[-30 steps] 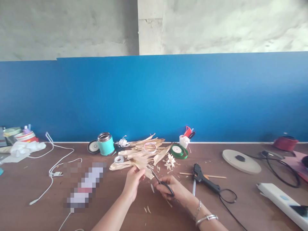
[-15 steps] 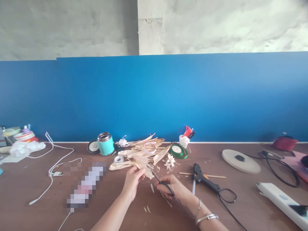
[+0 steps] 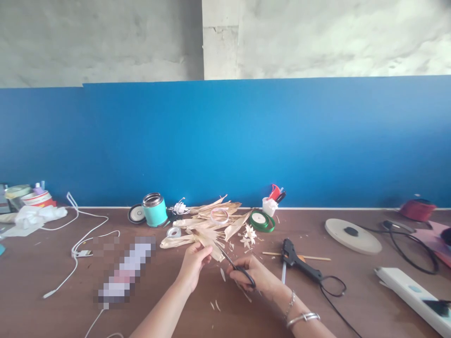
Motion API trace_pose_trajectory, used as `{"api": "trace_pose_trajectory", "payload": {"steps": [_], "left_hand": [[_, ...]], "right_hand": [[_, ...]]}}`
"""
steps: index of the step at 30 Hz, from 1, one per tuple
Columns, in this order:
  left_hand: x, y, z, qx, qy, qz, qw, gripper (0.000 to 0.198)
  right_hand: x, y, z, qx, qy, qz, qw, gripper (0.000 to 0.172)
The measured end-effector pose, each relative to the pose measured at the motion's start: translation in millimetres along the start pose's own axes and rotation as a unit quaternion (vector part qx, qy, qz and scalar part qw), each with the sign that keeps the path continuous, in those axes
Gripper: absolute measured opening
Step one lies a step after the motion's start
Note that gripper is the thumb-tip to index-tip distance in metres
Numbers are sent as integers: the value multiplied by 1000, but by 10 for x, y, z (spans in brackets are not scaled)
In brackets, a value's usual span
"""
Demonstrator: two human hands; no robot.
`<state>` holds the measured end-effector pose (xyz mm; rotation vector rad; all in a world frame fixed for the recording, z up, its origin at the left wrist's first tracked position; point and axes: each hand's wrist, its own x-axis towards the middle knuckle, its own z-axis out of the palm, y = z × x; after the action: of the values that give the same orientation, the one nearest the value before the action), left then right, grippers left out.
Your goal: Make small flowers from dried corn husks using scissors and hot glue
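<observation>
My left hand (image 3: pixel 196 264) pinches a pale dried husk piece (image 3: pixel 210 246) between thumb and fingers. Black-handled scissors (image 3: pixel 244 273) are in my right hand (image 3: pixel 257 277), their blades pointing up and left at the right edge of the piece. Behind my hands lies a pile of dried husks (image 3: pixel 207 216), with a roll of clear tape (image 3: pixel 174 232) and a pinkish ring (image 3: pixel 219 216) on it. Pale flower shapes (image 3: pixel 249 234) sit right of the pile, and thin offcuts (image 3: pixel 217 306) are scattered on the brown table (image 3: pixel 197 319).
A turquoise jar (image 3: pixel 154 211), green ribbon (image 3: pixel 262 221) and white cup (image 3: pixel 269 206) stand at the back. To the right are a black glue gun (image 3: pixel 299 264), a round disc (image 3: pixel 352 236) and a power strip (image 3: pixel 416 295). White cables (image 3: pixel 75 249) lie left.
</observation>
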<state>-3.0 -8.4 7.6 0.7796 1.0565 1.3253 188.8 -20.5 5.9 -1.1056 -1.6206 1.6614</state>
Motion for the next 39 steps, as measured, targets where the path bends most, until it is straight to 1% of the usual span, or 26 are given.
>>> {"api": "trace_pose_trajectory", "payload": {"steps": [8,13,17,23,28,33,39], "left_hand": [[-1,31,-5,-1,-14,-5,1000,19],[5,35,-18,0,-21,-9,1000,18],[15,37,-29,4,-21,-14,1000,18],[36,27,-50,3,-40,-13,999,18],[61,19,-89,5,-51,-16,999,17],[80,71,-139,32,-83,-33,996,18],[87,137,-183,65,-118,-43,990,19]], "right_hand": [[-39,-86,9,-28,2,1,1000,17],[-40,-83,6,-38,6,3,999,15],[-37,-73,1,-45,9,8,999,15],[-46,-93,8,-62,13,2,998,14],[-34,-42,-14,-55,3,-6,998,18],[-24,11,-37,-67,1,4,998,16],[-43,-4,-63,-106,1,21,994,16]]}}
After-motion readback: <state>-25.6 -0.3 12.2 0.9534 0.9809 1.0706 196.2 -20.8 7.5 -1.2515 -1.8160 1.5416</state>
